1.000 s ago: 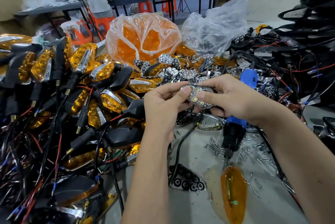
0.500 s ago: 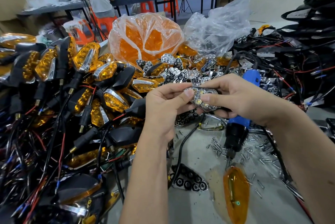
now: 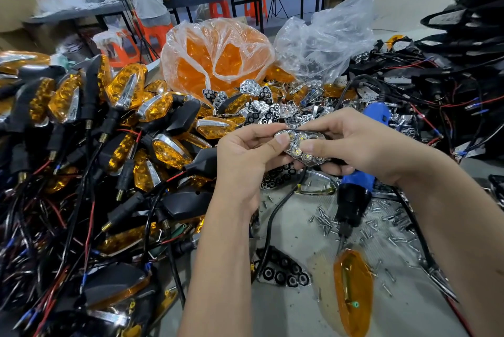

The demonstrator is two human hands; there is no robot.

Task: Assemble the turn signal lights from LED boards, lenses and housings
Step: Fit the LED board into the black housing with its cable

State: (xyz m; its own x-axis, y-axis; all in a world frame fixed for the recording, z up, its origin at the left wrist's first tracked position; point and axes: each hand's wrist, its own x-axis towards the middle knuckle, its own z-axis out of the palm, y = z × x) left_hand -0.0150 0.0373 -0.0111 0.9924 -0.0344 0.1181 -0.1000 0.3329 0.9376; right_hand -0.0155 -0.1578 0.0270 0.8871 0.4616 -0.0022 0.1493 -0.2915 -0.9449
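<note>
The reflector-and-LED-board unit (image 3: 301, 147) is held in the air above the workbench (image 3: 294, 306), between both hands. It is a chrome, multi-cup insert with lit-coloured LEDs visible in the cups.

Grip state: the left hand (image 3: 245, 156) pinches the unit's left end, thumb on the face and fingers curled behind. The right hand (image 3: 354, 145) pinches the right end, thumb on the lower face and fingers curled over the top edge. Both grips are closed on the part.

Handling, as judged: the unit appears light and rigid, with a slick plated surface that marks easily. The outer rim is the preferred hold; pressure on the LEDs should be avoided.

Below the unit, an electric screwdriver (image 3: 354, 195) with a blue body lies among loose screws (image 3: 381, 225). Nearer the person lies a single amber lens (image 3: 353, 293). Left of the unit, finished turn signals (image 3: 109, 124) are piled with their wires. Behind the unit stands a bag of amber lenses (image 3: 215, 55).
</note>
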